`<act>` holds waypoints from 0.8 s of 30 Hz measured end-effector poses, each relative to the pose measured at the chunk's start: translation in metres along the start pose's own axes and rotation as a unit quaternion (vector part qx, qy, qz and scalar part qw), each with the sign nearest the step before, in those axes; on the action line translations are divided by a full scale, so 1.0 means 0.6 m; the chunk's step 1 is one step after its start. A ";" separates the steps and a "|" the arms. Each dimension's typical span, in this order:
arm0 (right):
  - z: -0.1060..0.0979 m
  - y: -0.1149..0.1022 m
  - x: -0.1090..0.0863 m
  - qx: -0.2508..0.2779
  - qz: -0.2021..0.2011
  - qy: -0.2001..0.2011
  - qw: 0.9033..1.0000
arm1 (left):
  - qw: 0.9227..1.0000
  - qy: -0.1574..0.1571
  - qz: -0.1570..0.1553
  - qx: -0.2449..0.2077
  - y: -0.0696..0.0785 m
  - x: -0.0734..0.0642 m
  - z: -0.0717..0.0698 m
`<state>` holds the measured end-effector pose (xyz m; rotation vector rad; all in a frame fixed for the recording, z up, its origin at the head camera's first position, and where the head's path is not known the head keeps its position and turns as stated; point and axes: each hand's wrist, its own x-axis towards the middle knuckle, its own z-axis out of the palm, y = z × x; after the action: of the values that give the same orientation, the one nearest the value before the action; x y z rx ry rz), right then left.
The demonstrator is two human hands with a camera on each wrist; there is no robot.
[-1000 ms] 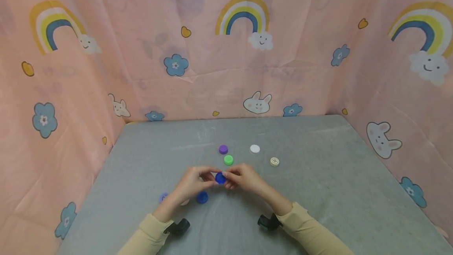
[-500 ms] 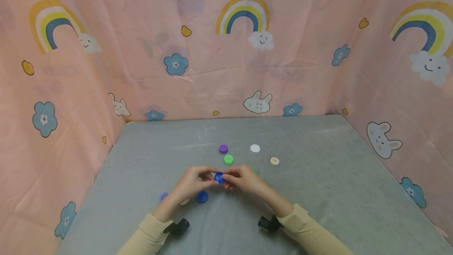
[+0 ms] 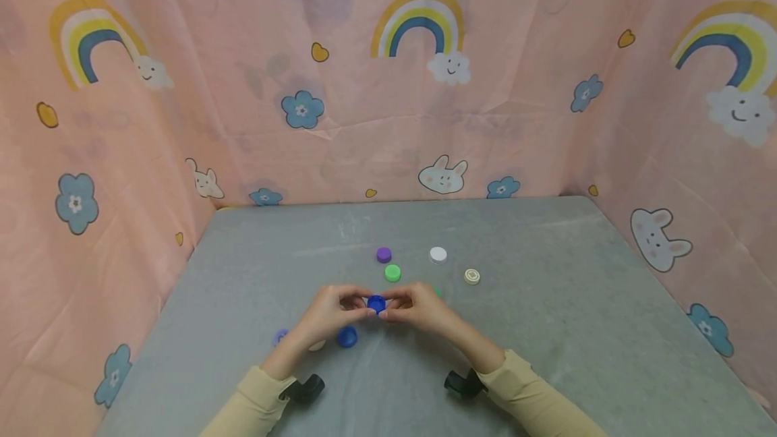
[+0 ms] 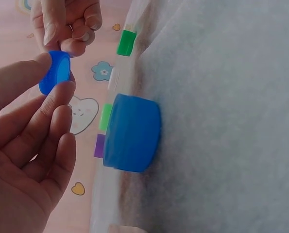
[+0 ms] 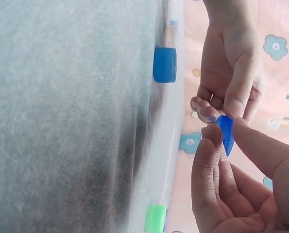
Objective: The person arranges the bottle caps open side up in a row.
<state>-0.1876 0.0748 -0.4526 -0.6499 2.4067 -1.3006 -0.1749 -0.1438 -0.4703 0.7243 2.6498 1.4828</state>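
Observation:
A blue bottle cap (image 3: 376,304) is held up between the two hands above the table, its ribbed rim visible in both wrist views. My left hand (image 3: 332,309) pinches it from the left with thumb and forefinger. From the right, my right hand (image 3: 420,307) pinches the opposite edge, thumb (image 5: 265,145) on one side and fingers on the other. A second blue bottle cap (image 3: 347,337) lies on the table just below the left hand. Near the left wrist are a light purple cap (image 3: 280,337) and a pale cap (image 3: 318,345), both partly hidden by the arm.
On the grey table (image 3: 546,329), beyond the hands, lie a purple cap (image 3: 384,255), a green cap (image 3: 392,273), a white cap (image 3: 438,255) and a cream patterned cap (image 3: 472,276). Another green cap (image 3: 436,293) peeks out behind the right hand. A pink printed curtain (image 3: 243,120) encloses the table.
The right thumb has shifted from the cap's upper right edge to its lower right edge. The cap has turned slightly between the fingers. The left hand has barely moved.

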 end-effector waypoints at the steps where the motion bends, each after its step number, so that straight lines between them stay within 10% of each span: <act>1: 0.000 0.000 -0.001 -0.003 -0.001 0.001 1.000 | 1.000 0.000 0.001 0.001 0.000 0.000 0.000; 24: 0.004 0.010 -0.004 -0.039 -0.038 -0.007 0.999 | 0.999 -0.044 -0.007 -0.024 -0.008 -0.005 0.009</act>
<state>-0.1857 0.0775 -0.4586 -0.7758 2.4535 -1.2332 -0.1729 -0.1428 -0.4779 0.7473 2.5409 1.4685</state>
